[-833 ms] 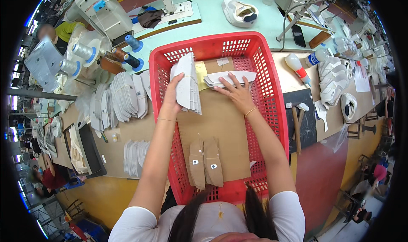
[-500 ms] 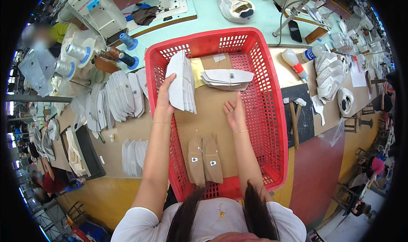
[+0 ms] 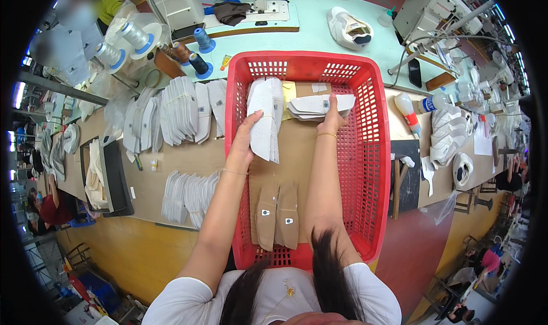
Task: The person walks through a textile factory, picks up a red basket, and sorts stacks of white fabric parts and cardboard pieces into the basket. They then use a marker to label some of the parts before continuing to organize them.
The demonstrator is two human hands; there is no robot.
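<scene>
Currently, white left bundle (image 3: 266, 132) and right bundle (image 3: 308, 105), probably light, bendy, best held mid-length, are edge-pinched by left hand (image 3: 244, 138) and right hand (image 3: 332, 121).

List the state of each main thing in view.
Left hand, gripping left white bundle
Left white bundle, banded, lengthwise
Right hand, gripping right white bundle
Right white bundle, crosswise
Brown bundles, banded, side by side
Red basket, open-topped, partly filled
Black phone, unlit
White shoe, upright
</scene>
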